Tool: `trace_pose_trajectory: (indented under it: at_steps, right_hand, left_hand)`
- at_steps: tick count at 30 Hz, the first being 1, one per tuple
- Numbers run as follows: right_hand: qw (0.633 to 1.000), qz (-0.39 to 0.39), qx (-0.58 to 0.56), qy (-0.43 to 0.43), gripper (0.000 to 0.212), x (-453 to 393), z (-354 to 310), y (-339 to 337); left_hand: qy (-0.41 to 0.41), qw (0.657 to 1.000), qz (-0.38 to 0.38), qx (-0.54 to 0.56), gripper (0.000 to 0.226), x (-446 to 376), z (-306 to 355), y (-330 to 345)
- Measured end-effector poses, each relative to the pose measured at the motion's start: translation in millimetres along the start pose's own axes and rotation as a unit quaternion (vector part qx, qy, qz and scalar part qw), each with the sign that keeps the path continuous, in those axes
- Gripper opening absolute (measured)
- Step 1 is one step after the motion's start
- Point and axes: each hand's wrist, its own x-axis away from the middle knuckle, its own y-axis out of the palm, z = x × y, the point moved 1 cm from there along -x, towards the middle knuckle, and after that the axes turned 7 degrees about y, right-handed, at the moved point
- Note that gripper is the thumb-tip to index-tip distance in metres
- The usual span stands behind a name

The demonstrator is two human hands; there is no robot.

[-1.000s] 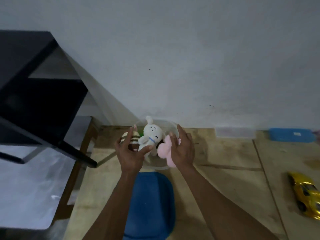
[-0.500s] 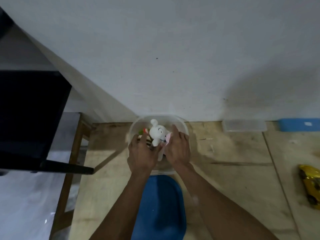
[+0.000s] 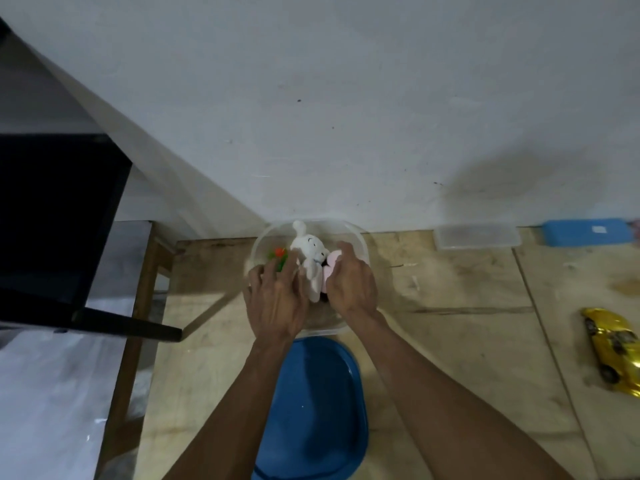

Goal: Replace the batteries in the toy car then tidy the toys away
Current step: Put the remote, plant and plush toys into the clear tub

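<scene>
A plain room in a home, it seems: a bare white wall point(image 3: 346, 98) fills the upper frame, a worn plywood counter point(image 3: 450, 323) lies below with soft toys in a clear tub point(image 3: 360, 244) at centre, a gold toy car point(image 3: 613, 351) at right, and black furniture point(image 3: 52, 220) at left.

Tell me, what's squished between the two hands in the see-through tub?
In the head view, a white plush toy sits between the left hand and right hand, with a pink plush beside it.
</scene>
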Motion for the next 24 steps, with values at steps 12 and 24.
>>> trace_pose_trajectory:
  at_steps: [12, 24]
  right_hand:
    - [0.984, 0.029, -0.176, 0.026, 0.041, 9.3, 6.9, -11.3]
    - [0.971, 0.076, -0.222, -0.03, 0.04, 111.7, 90.9, -1.9]
  left_hand:
    - [0.045, 0.994, 0.028, 0.091, 0.042, -13.4, -6.9, 5.5]
    - [-0.151, 0.972, 0.062, 0.171, 0.053, 131.0, -7.0, -27.5]
